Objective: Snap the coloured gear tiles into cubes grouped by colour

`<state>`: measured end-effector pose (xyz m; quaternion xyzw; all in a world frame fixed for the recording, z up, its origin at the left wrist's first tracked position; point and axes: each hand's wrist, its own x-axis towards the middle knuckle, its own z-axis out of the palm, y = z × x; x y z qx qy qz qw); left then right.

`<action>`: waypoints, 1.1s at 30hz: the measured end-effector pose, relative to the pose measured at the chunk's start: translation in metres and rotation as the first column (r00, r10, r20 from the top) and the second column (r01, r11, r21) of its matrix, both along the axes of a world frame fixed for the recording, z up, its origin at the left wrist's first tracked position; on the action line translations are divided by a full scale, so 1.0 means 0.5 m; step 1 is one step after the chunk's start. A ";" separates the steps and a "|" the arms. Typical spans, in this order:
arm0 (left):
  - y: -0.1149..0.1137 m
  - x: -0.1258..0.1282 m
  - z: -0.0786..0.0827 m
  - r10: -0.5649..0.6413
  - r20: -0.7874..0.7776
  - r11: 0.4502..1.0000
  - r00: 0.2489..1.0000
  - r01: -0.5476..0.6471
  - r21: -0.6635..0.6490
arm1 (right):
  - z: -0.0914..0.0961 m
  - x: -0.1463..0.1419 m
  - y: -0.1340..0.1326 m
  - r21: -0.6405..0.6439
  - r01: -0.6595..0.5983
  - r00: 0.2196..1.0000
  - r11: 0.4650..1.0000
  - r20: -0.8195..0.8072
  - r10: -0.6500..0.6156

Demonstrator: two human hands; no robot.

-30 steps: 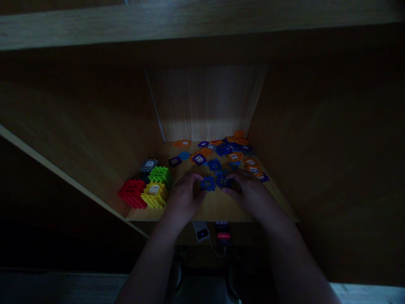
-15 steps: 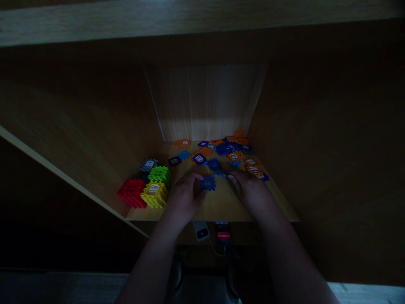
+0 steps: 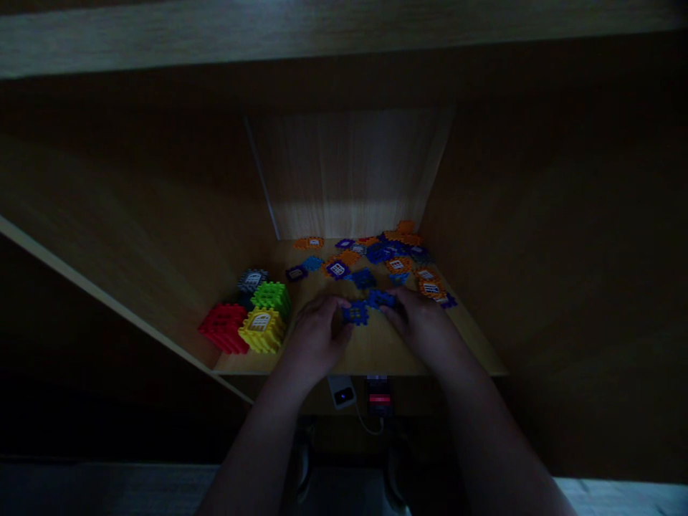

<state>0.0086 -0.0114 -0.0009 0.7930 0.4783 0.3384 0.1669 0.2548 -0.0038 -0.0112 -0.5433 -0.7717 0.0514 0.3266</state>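
While the left hand (image 3: 319, 326) pinches one blue tile (image 3: 355, 313) by its left side, thumb and fingers at the edge, the right hand (image 3: 422, 315) grips a second blue tile (image 3: 380, 299) by its right side. Both tiles sit mid-shelf, toothed edges meeting or just beside each other; can't tell if they interlock. Right tile sits slightly farther back. Open strip of shelf (image 3: 387, 351) runs from the held tiles to the near edge, so there's room on the near side. Far side is tighter: a darker blue tile (image 3: 363, 279) lies just behind them, loose tiles (image 3: 392, 249) crowd the far right, and orange tiles (image 3: 431, 288) run along the right wall (image 3: 564, 251). On the left, red stack (image 3: 223, 327), yellow stack (image 3: 262, 331), green stack (image 3: 271, 295) and grey stack (image 3: 252, 279) stand close together; yellow is near the left hand, small gap between. Side walls, back panel (image 3: 349, 172) and top board (image 3: 344, 36) box the space; only the near side is open, both forearms coming in over that edge.
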 end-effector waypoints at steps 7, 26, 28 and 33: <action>-0.001 0.002 -0.001 0.037 -0.014 0.999 0.999 -0.037 0.005 | 0.009 -0.003 -0.001 -0.020 0.012 0.999 1.000 0.030 -0.012; -0.007 0.013 0.013 -0.119 0.776 0.921 0.620 0.361 -0.148 | 0.061 -0.116 -0.062 -0.129 -0.512 0.280 0.849 -0.960 0.024; -0.007 0.013 0.018 -0.063 0.813 0.923 0.580 0.343 -0.173 | 0.056 -0.123 -0.062 -0.143 -0.525 0.257 0.839 -0.967 -0.004; -0.007 0.012 0.022 0.012 0.824 0.905 0.566 0.344 -0.250 | 0.046 -0.124 -0.057 -0.173 -0.526 0.279 0.833 -0.960 -0.023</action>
